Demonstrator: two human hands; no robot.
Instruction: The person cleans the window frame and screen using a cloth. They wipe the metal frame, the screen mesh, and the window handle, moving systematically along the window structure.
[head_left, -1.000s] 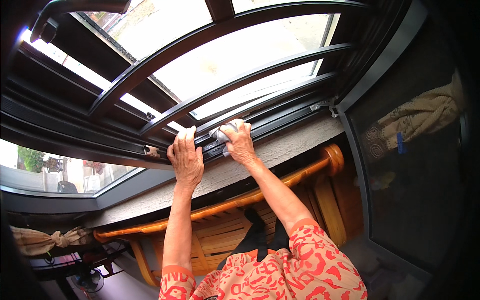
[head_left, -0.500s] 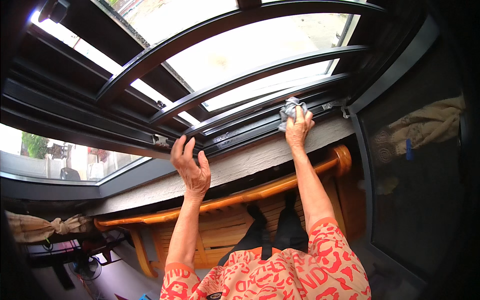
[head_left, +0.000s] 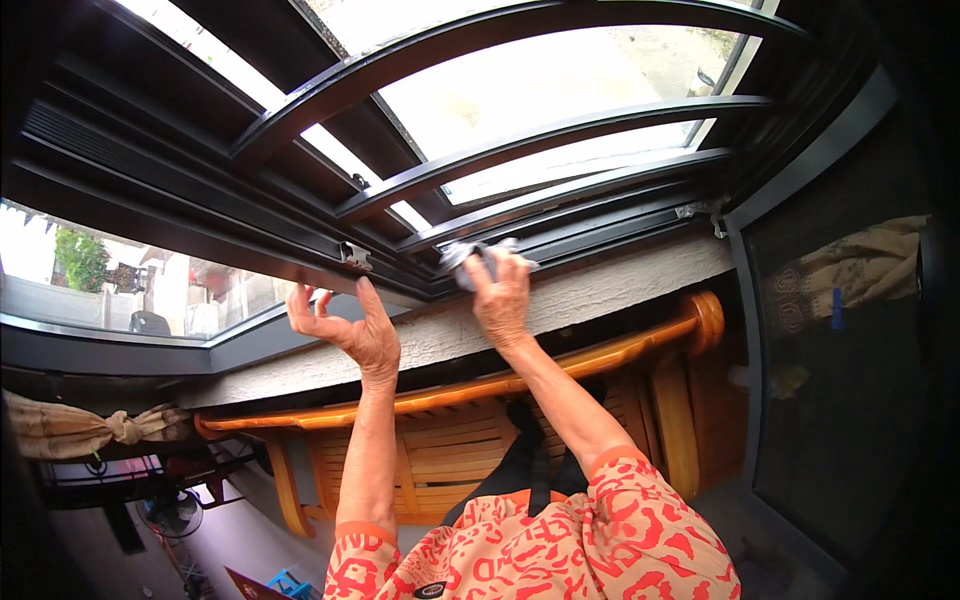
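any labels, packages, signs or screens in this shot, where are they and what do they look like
small oval label: at the bottom edge, on the red-and-cream patterned garment; dark with pale marks.
No packages, signs or screens show; the right hand holds only a crumpled pale grey cloth, and the left hand is open and holds nothing.

Both arms reaching up and forward, forearms bare, patterned orange sleeves bunching at lower edge. Left arm rising nearly straight; left hand (head_left: 345, 325) tilting back at wrist, palm facing up, fingers spreading loosely and curling slightly at tips, thumb pointing out to left. Right arm angling up leftward from elbow; right hand (head_left: 500, 295) sitting higher, back of hand facing viewer, fingers bending forward and pressing down, knuckles raised, wrist nearly straight.
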